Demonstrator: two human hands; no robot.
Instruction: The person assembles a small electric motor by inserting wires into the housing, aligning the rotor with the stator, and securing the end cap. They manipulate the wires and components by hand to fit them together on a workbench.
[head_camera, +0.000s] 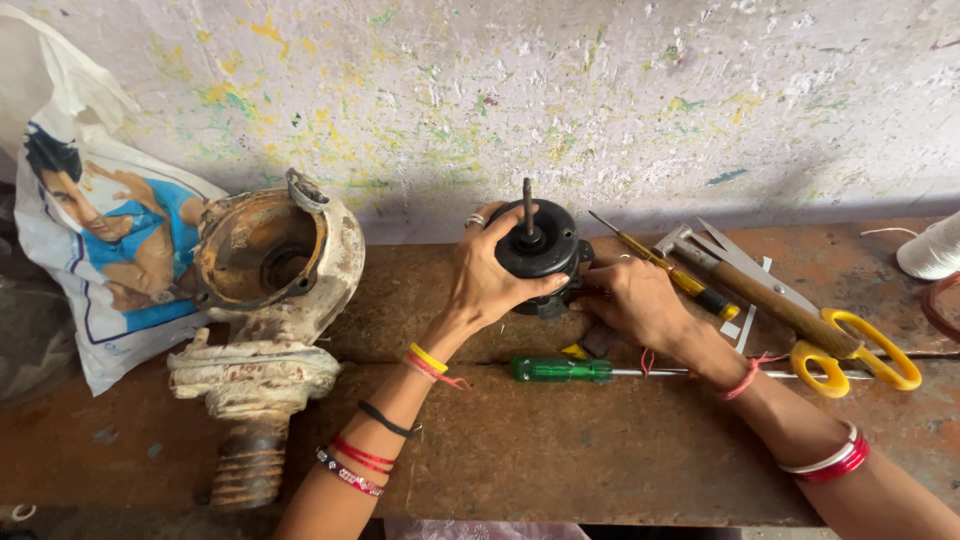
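Observation:
A small black electric motor (541, 245) with a steel shaft pointing up stands on the rusty workbench (560, 450) near the wall. My left hand (487, 277) wraps around its left side, thumb under its front edge, a ring on one finger. My right hand (628, 297) presses against the motor's lower right side with fingers curled; what the fingertips touch is hidden. Both wrists carry bangles and threads.
A corroded pump housing (268, 300) lies at the left beside a white printed plastic bag (95, 240). A green-handled screwdriver (562, 369) lies in front of the motor. A yellow screwdriver (670, 270), a wooden-handled hammer (760, 295), yellow-handled scissors (850, 350) and a white thread spool (932, 250) sit at the right.

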